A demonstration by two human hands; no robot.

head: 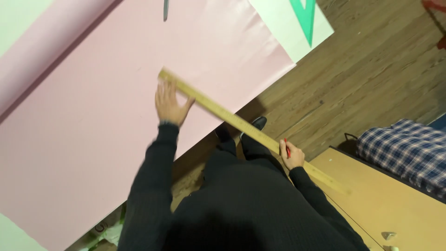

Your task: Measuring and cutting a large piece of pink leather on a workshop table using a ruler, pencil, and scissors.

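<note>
— Head view: where's the wooden ruler (241,125)?
— Slanting off the pink sheet's (83,130) right edge. The left hand (169,104) presses flat on its upper end, fingers spread; the right hand (291,155) grips its lower part, pinching a red pencil (287,148).

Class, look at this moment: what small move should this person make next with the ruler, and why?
Probably slide the wooden ruler fully onto the pink sheet. The left hand pins only its far end there; the rest overhangs the floor beside the right hand, which grips a red pen.
</note>
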